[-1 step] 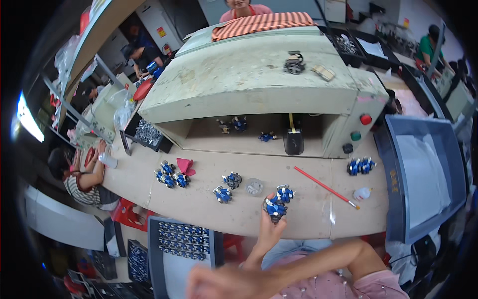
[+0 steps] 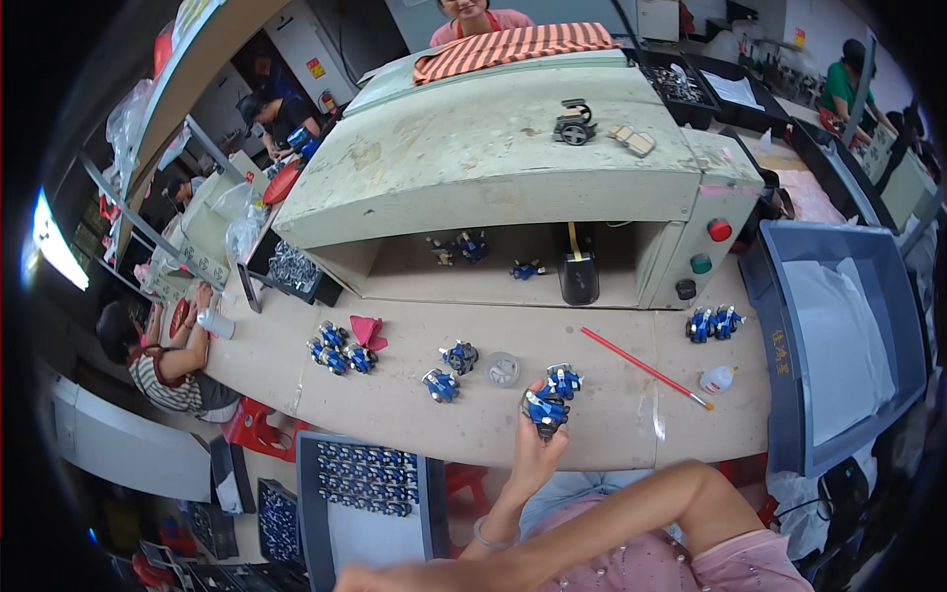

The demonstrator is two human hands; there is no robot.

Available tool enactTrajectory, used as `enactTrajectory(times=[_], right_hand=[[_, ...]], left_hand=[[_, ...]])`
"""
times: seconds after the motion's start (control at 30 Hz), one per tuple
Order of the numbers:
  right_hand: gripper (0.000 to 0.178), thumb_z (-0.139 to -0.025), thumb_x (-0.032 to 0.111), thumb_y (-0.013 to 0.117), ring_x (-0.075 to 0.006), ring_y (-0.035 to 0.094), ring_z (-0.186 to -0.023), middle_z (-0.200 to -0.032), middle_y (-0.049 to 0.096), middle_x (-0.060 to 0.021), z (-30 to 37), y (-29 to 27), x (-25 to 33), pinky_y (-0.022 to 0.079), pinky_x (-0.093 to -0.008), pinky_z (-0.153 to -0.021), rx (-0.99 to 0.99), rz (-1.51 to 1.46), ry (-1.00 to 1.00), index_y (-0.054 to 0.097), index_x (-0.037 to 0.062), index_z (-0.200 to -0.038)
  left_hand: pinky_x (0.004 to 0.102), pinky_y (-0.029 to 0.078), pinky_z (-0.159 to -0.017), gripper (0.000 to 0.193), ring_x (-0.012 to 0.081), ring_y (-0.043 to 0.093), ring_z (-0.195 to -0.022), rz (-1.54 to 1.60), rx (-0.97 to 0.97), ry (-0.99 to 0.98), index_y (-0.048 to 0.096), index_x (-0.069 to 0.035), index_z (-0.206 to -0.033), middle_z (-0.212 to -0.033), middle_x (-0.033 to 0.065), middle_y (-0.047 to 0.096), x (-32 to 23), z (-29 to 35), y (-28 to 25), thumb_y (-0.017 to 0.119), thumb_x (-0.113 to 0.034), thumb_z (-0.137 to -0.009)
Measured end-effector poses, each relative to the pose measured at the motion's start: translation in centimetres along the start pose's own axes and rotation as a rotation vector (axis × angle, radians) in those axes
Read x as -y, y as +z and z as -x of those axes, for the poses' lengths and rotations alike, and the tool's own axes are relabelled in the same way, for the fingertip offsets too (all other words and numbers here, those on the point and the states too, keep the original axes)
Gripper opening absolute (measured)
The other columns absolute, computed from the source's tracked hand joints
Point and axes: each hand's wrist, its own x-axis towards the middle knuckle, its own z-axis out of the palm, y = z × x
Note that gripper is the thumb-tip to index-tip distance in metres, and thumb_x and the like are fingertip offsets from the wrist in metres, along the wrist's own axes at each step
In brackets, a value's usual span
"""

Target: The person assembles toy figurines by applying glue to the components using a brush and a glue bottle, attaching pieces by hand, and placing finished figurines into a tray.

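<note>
My left hand (image 2: 538, 456) is closed around a small blue-and-white toy figure (image 2: 546, 408) with black wheels, just above the table's near edge. A similar toy figure (image 2: 563, 381) sits right behind it; whether the hand touches that one too, I cannot tell. My right arm crosses over the left forearm, and my right hand (image 2: 370, 578) is low at the left, blurred and cut off by the lower edge. It is nearest the grey tray (image 2: 427, 493), where rows of the same blue figures (image 2: 367, 476) lie on white paper.
Groups of toy figures (image 2: 340, 347) stand beside a pink cloth (image 2: 368, 333). A clear round cup (image 2: 502, 369), a red brush (image 2: 646, 368) and a small white bottle (image 2: 716, 379) are on the table. Behind stands a pale open-fronted machine (image 2: 473, 187). At right is a large grey-blue bin (image 2: 838, 345).
My right hand has moved lower and further left, toward the picture's lower edge. My left hand keeps its hold on the toy figure in the same place.
</note>
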Motion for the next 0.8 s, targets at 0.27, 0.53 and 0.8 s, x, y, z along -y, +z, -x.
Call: enactTrajectory(times=[0.27,0.53,0.8], right_hand=[[0.022,-0.097,0.026,0.046,-0.0212,0.06,-0.077,-0.096,0.058,-0.0108,-3.3,7.4,-2.4,0.048,-0.0335,-0.067,0.726,-0.059,-0.293,0.049,0.0055,-0.104],[0.027,-0.094,0.034,0.052,-0.0194,0.06,-0.093,-0.101,0.063,-0.0087,-2.6,6.1,-0.6,0.046,-0.0342,-0.075,0.489,-0.112,0.012,0.053,0.0096,-0.106],[0.028,-0.093,0.033,0.055,-0.0142,0.058,-0.096,-0.102,0.062,-0.0056,-2.2,6.2,-0.7,0.046,-0.0319,-0.076,0.527,-0.28,0.065,0.053,0.0097,-0.109]], left_hand=[[0.0288,0.04,-0.093,0.067,0.0132,0.049,-0.105,-0.06,0.028,0.073,0.023,0.0,-0.14,-0.12,0.009,0.047,-1.4,0.9,1.2,0.051,0.008,-0.079],[0.0207,0.043,-0.077,0.069,0.0071,0.047,-0.087,-0.126,0.002,0.069,0.022,-0.001,-0.141,-0.108,0.0043,0.046,-1.3,2.0,0.7,0.051,0.007,-0.08],[0.0236,0.042,-0.084,0.068,0.0097,0.048,-0.093,-0.107,-0.008,0.055,0.023,0.0,-0.14,-0.11,0.0057,0.046,-1.2,1.4,0.3,0.051,0.006,-0.079]])
